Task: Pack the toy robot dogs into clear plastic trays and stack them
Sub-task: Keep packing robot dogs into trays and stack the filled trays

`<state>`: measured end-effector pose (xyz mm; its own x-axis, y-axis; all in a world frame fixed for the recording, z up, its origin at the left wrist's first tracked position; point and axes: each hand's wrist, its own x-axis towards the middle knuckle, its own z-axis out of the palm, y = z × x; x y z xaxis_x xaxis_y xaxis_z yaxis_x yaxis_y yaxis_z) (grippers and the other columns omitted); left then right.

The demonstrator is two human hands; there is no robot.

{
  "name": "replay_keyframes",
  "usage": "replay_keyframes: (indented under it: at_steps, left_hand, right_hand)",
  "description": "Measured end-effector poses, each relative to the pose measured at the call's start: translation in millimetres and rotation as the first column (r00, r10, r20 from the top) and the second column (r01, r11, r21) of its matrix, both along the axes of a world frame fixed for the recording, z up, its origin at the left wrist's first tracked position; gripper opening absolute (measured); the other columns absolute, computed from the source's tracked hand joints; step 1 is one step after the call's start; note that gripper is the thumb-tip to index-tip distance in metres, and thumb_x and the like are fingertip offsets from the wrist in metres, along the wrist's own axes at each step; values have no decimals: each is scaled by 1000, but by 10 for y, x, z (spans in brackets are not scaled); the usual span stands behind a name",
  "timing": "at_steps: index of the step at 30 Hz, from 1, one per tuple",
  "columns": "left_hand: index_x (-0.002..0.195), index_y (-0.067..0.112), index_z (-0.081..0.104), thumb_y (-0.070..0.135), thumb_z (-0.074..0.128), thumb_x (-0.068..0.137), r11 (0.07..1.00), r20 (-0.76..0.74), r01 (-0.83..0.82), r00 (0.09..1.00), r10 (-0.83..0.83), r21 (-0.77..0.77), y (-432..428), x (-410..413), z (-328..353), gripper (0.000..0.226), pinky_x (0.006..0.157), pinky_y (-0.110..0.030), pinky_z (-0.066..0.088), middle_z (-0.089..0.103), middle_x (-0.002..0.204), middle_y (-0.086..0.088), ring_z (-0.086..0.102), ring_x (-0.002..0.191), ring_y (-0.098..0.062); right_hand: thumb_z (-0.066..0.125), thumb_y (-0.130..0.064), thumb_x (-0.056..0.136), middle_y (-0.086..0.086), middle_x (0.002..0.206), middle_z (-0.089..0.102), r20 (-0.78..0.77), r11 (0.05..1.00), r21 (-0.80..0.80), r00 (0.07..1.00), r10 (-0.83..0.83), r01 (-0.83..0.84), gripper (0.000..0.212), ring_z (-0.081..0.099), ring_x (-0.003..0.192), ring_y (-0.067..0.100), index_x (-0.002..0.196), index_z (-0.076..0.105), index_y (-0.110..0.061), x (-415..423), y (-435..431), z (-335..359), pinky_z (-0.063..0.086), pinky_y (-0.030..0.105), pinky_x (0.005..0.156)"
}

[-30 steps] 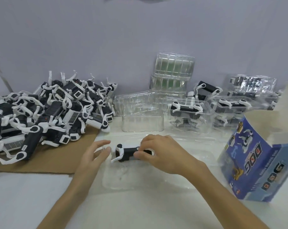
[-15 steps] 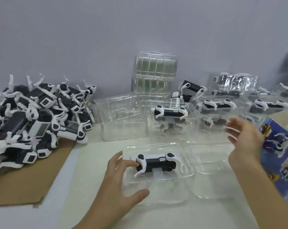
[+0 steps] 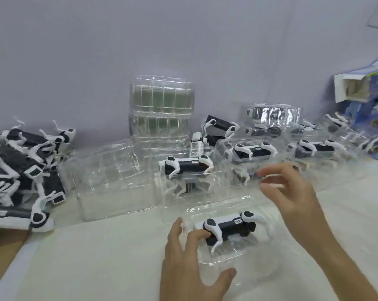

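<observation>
Left hand [image 3: 183, 265] grips tray [image 3: 221, 260] on white table [image 3: 97, 246].

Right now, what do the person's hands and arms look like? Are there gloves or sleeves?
No gloves. The left hand and the right hand are both bare, and no rings, watch or bracelet show on them. The right forearm is bare too, with no sleeve in view. Little of the left arm shows past the wrist.

A black-and-white toy robot dog [image 3: 229, 228] is seated in a clear plastic tray [image 3: 218, 260], front-centre on the white table [image 3: 97, 257]. Tray's L end is gripped by the left hand [image 3: 183, 263], fingertips on the dog. The right hand [image 3: 292, 192] is held above tray's R side, fingers loose, nothing held. Packed clear trays [image 3: 188, 170] are lined up behind.
</observation>
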<state>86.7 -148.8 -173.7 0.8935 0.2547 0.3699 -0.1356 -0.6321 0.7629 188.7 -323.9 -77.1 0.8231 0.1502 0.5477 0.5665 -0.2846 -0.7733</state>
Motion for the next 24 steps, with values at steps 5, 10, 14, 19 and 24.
replay_keyframes:
  at_steps: [5, 10, 14, 19, 24]
  left_hand:
    - [113, 61, 30, 71, 60, 41, 997, 17, -6, 1000, 7, -75, -96, 144, 11, 78, 93, -2, 23, 12, 148, 23, 28, 131, 4]
    - [117, 72, 27, 68, 67, 40, 983, 46, 58, 998, -51, -173, 27, 163, 25, 87, 97, 1, 23, 18, 147, 26, 25, 132, 16]
    - [114, 71, 42, 63, 68, 44, 972, 113, 69, 993, -45, -224, 202, 100, 57, 74, 91, -13, 41, 43, 136, 23, 38, 120, 22]
    - [74, 59, 68, 33, 59, 60, 882, 180, -132, 955, 235, -452, 465, 82, 150, 31, 58, -12, 48, 64, 94, 35, 66, 71, 6]
    - [66, 16, 61, -20, 42, 94, 773, -14, -240, 958, 287, -588, 618, 61, 31, 49, 42, -13, 41, 63, 80, -34, 52, 40, -14]
  right_hand:
    - [81, -43, 75, -27, 133, 47, -279, 621, -621, 875, 395, -479, 51, 43, 129, 1, 120, 58, -47, -57, 0, -30, 32, 10, 101]
    - [67, -62, 81, -45, 139, 28, -111, 496, -807, 908, 404, -319, 52, 26, 131, -15, 129, 46, -60, -24, -11, -237, 12, 13, 112]
    - [60, -65, 84, -28, 131, 59, 65, 408, -905, 907, 416, -123, 37, 59, 120, -3, 120, 63, -56, -108, -2, -216, 52, 28, 99]
    - [33, -47, 102, -29, 129, 60, 85, 468, -868, 878, 470, -167, 37, 55, 121, -8, 113, 69, -49, -223, -136, -26, 48, 20, 98]
    - [46, -62, 96, -34, 119, 63, 81, 616, -716, 838, 540, -328, 32, 59, 108, -15, 124, 59, -53, -332, -289, 437, 39, 3, 95]
